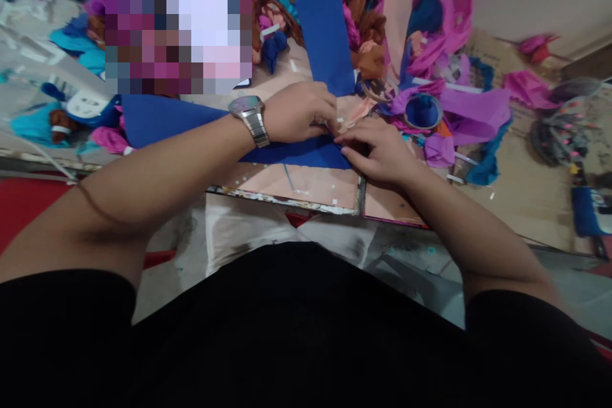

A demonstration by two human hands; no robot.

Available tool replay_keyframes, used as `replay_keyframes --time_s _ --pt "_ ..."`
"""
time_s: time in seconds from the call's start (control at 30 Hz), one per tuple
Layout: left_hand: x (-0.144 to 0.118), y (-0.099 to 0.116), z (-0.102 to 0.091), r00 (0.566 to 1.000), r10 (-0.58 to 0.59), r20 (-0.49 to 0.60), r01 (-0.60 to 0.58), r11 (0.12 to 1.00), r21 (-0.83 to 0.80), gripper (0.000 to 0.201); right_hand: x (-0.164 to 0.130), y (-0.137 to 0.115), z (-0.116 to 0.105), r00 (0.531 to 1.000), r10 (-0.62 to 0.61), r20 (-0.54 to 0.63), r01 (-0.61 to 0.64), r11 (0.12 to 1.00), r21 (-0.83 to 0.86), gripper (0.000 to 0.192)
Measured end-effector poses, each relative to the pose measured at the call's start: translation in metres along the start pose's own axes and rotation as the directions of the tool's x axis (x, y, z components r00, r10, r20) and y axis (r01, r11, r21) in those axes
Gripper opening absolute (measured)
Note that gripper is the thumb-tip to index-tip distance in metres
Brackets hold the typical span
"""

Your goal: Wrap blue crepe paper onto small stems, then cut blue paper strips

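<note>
A long strip of dark blue paper (162, 121) lies across the work board and bends upward into a second run (320, 19) toward the top. My left hand (299, 111), with a silver wristwatch (248, 118) on the wrist, presses its fingers down at the bend of the blue paper. My right hand (375, 150) lies flat beside it, fingertips pinching the same fold. The two hands touch each other at the corner. What lies under the fingers is hidden.
A peach-coloured board (306, 188) with a worn edge carries the paper. Heaps of magenta, turquoise, brown and blue crepe paper (430, 44) crowd the far side. A tape roll (423, 111) sits right of the hands. A blurred patch covers the upper left.
</note>
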State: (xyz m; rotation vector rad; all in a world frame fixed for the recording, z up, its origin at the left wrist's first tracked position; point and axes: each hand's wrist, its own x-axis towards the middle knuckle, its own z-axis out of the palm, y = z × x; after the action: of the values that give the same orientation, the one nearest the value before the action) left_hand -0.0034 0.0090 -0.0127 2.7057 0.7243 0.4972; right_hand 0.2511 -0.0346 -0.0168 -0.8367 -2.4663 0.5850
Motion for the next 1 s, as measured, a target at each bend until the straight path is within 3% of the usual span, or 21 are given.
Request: replay_keyframes --time_s 0.37,0.77,1.0 --pt "-0.0032 -0.0012 -0.0043 0.998 -0.021 0.066 0.021 1.000 0.000 0.027 0.0010 0.0015 0.0001 0.999 -0.046 0.029 0.046 0.999 0.001 0.027" --pt "-0.0034 0.0032 -0.0047 0.998 -0.015 0.069 0.015 1.000 0.003 0.026 0.0007 0.0039 -0.0002 0.997 -0.058 0.043 0.058 0.998 -0.017 0.027" --pt "-0.0036 0.0034 -0.0072 0.996 0.057 0.066 -0.058 0.998 0.025 0.027 0.0007 0.0033 -0.0007 0.997 -0.057 0.056 0.058 0.998 -0.006 0.027"
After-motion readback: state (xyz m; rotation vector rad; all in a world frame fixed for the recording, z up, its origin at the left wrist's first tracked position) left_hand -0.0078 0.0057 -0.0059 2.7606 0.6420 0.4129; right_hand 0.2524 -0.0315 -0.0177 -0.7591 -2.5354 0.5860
